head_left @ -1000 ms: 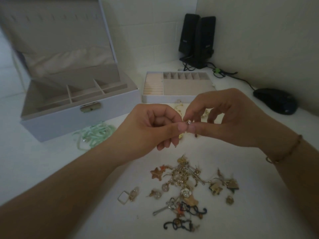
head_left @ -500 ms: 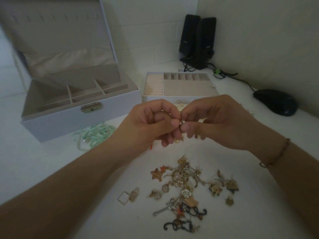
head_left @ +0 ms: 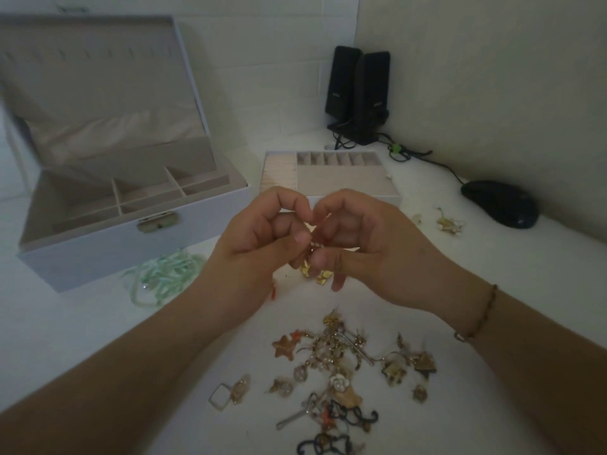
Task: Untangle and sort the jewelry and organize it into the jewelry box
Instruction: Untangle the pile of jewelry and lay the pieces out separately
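Above the white table, my left hand (head_left: 259, 244) and my right hand (head_left: 358, 244) meet, fingertips together, both pinching a small gold earring (head_left: 316, 249). Gold pieces (head_left: 315, 274) show just below my fingers. A tangled heap of jewelry (head_left: 341, 366) lies on the table in front of me, with stars, a white rose and black curls. The open jewelry box (head_left: 98, 244) stands at the left with its lid up. Its removable tray (head_left: 348, 182) sits behind my hands. A mint green beaded necklace (head_left: 161, 277) lies beside the box.
Two black speakers (head_left: 358, 96) stand in the back corner with cables trailing right. At the right edge of the table lies a black mouse (head_left: 499, 203). A few loose gold pieces (head_left: 448, 223) lie near it. A square earring (head_left: 226, 394) lies left of the heap.
My hands have drawn closer together, fingertips now touching around the small earring. The view has tilted down a little, so the box and tray sit lower in the frame.
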The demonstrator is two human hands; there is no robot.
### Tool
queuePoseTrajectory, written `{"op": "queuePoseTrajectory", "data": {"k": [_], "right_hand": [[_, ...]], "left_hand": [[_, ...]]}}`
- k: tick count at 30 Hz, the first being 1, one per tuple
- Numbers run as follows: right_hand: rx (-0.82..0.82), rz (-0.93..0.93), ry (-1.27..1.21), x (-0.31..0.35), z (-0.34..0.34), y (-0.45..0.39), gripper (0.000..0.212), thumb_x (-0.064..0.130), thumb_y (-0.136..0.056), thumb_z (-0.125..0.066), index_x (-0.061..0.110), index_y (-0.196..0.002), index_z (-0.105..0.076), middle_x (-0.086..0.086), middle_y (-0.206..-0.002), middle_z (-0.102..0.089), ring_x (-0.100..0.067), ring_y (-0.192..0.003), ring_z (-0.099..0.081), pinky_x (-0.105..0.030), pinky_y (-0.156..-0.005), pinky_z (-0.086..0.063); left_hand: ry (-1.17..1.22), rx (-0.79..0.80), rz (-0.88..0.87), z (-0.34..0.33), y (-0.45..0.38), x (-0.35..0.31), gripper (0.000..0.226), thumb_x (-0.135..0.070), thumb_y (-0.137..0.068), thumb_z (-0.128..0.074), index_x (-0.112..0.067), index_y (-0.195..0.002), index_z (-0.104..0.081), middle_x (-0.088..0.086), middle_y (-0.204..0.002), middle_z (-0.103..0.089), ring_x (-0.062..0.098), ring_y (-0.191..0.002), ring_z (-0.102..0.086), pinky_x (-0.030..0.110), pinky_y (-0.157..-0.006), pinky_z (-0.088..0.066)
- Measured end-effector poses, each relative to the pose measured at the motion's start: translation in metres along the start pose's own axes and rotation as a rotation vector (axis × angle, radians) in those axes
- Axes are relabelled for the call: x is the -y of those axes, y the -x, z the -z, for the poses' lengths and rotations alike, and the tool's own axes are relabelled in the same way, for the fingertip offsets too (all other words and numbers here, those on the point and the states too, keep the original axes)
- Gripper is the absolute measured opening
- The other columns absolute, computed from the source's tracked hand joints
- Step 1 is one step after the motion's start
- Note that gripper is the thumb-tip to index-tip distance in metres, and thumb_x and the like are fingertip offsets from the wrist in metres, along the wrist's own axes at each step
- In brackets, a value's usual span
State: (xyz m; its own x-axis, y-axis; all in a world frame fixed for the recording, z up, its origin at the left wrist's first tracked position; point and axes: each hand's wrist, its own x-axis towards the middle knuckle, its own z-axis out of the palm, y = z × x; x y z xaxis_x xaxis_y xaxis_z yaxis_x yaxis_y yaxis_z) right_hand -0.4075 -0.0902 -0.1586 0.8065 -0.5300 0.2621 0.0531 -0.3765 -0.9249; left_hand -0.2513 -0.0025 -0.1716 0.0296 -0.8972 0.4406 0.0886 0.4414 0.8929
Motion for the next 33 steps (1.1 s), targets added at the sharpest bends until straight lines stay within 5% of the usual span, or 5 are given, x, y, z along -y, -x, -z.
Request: {"op": "queuePoseTrajectory", "data": {"k": [6, 14, 25, 29, 33], "right_hand": [[-0.074, -0.047, 0.049, 0.001, 0.002, -0.001, 0.007, 0.004, -0.081, -0.071, 0.004, -0.088, -0.071, -0.012, -0.07, -0.072, -0.026, -0.06, -0.07, -0.03, -0.052, -0.055], [-0.01, -0.083, 0.236, 0.012, 0.013, 0.001, 0.01, 0.019, -0.081, -0.071, 0.01, -0.083, -0.069, -0.001, -0.058, -0.068, -0.011, -0.051, -0.062, -0.019, -0.049, -0.047], [0.041, -0.323, 0.481, 0.012, 0.105, 0.026, 0.017, 0.036, -0.076, -0.071, 0.019, -0.076, -0.067, -0.001, -0.055, -0.06, -0.012, -0.048, -0.049, -0.027, -0.051, -0.044], [-0.091, -0.353, 0.538, 0.001, 0.123, 0.047, 0.01, 0.019, -0.085, -0.068, 0.013, -0.078, -0.066, 0.005, -0.056, -0.062, 0.002, -0.044, -0.045, -0.011, -0.045, -0.035], [-0.246, -0.423, 0.555, -0.019, 0.133, 0.056, 0.012, 0.019, -0.084, -0.071, 0.013, -0.075, -0.066, 0.004, -0.054, -0.052, -0.005, -0.046, -0.043, -0.019, -0.048, -0.039]], "left_hand": [[-0.088, -0.036, -0.007, 0.0, 0.0, 0.004, 0.012, 0.001, -0.086, -0.048, -0.007, -0.095, -0.048, -0.003, -0.057, -0.054, 0.01, -0.057, -0.051, 0.019, -0.059, -0.043], [-0.246, -0.076, -0.006, 0.005, 0.0, 0.006, 0.008, -0.007, -0.087, -0.056, -0.012, -0.093, -0.054, -0.004, -0.058, -0.055, 0.013, -0.058, -0.05, 0.021, -0.061, -0.042], [-0.953, 0.191, -0.164, 0.003, 0.011, 0.008, 0.015, -0.029, -0.092, -0.053, -0.036, -0.104, -0.061, -0.014, -0.078, -0.059, 0.009, -0.076, -0.058, 0.007, -0.064, -0.038], [-0.961, 0.217, -0.177, 0.001, 0.01, 0.009, 0.017, -0.036, -0.092, -0.051, -0.034, -0.103, -0.064, -0.012, -0.084, -0.065, 0.008, -0.078, -0.059, 0.027, -0.069, -0.05], [-0.96, 0.233, -0.181, -0.002, 0.01, 0.01, 0.017, -0.035, -0.091, -0.053, -0.031, -0.1, -0.067, -0.011, -0.084, -0.066, 0.008, -0.078, -0.06, 0.032, -0.068, -0.052]]}}
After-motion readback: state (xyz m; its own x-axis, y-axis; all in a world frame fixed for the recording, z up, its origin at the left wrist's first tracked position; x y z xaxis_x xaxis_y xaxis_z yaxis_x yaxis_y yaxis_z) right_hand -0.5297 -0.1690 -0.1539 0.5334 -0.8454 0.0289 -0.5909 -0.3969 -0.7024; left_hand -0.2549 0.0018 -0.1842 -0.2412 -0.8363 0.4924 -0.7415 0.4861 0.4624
